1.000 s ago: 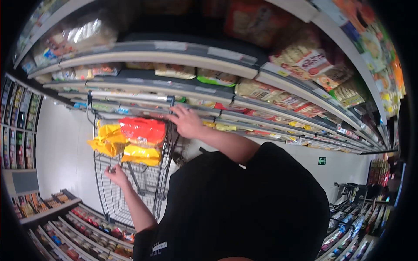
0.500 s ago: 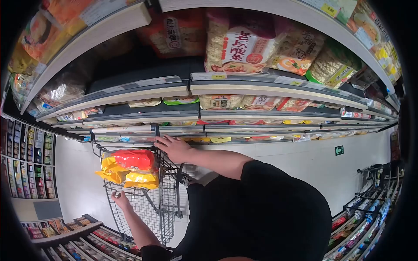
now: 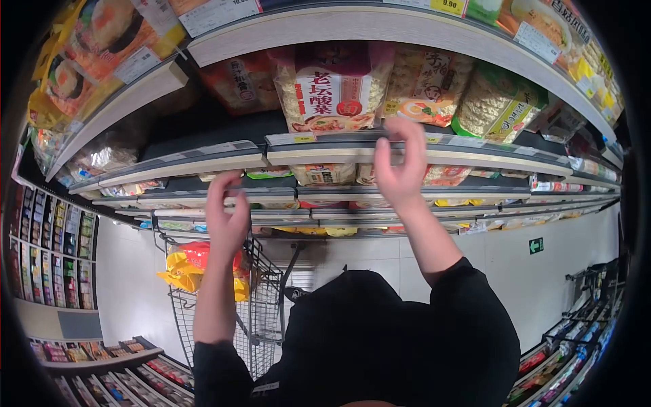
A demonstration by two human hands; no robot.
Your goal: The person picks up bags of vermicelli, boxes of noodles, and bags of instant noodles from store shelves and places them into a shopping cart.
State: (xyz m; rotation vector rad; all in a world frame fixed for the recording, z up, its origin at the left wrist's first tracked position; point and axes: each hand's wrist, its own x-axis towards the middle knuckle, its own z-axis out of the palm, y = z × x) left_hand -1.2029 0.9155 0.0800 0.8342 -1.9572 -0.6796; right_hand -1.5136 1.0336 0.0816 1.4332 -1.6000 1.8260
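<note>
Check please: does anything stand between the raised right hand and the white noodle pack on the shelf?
Nothing visible does. The right hand, open, is up at the shelf edge, just below and right of the white noodle pack, with no item between them. The left hand, also open, is lower.

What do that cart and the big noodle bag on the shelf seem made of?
Shopping cart: looks like metal wire, grey and slightly shiny, judging by its thin open grid. Noodle bag: probably thin glossy plastic film, printed, with clear patches showing noodles and crinkled edges.
</note>
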